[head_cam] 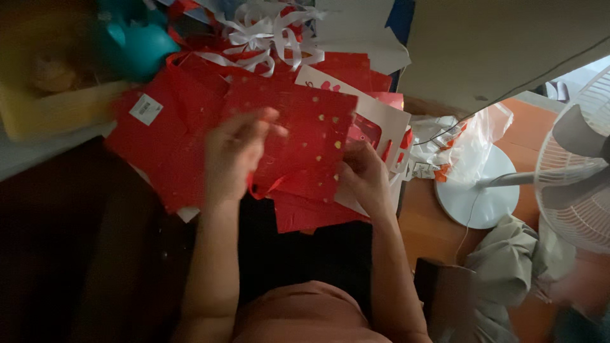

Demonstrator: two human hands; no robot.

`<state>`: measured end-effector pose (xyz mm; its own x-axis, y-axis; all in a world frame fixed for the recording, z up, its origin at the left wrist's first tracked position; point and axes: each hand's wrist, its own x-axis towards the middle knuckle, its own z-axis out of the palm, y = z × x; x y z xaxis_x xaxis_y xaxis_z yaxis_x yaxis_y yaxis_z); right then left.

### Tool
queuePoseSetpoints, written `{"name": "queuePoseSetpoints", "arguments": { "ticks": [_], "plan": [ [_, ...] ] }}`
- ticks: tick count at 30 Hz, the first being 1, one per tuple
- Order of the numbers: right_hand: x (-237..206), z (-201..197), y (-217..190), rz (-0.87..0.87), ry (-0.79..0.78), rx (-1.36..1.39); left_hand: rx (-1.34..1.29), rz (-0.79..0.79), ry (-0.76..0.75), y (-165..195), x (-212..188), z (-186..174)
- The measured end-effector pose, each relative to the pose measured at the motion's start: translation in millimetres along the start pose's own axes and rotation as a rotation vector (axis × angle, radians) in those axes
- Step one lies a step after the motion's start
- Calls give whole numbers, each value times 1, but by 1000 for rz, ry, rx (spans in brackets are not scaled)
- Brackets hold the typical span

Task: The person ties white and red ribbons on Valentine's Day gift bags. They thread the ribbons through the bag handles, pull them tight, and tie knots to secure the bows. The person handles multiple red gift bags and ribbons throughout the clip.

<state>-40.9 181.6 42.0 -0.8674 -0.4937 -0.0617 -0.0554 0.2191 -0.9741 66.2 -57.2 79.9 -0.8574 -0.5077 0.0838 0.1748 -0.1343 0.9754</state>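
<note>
Both hands were gripping the same red paper bag [298,136] with gold dots. Left hand [236,149] pinched its top edge, right hand [363,174] its side. More red bags [165,152] lay piled underneath.

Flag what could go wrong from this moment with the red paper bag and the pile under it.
The red bag rests on a loose stack of red bags, so the left hand or right hand may slide the stack toward the edge. The red ribbon handle hangs loose and might snag. The dim light could hide creases.
</note>
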Motion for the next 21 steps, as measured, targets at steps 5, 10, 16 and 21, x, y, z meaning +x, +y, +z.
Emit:
{"name": "queuePoseSetpoints", "arguments": {
  "ticks": [5, 10, 16, 21],
  "plan": [
    [5, 10, -1, 48, 20, 24, 202, 109, -162, -37, 23, 34],
    [1, 15, -5, -9, 47, -81, 278, -13, -168, -56, 30, 45],
    [-3, 14, -7, -66, 22, -174, 482, 48, -218, -54, 30, 44],
    [-2, 14, -8, -95, 16, -210, 492, 51, -229, -48, 29, 46]
  ]
}}
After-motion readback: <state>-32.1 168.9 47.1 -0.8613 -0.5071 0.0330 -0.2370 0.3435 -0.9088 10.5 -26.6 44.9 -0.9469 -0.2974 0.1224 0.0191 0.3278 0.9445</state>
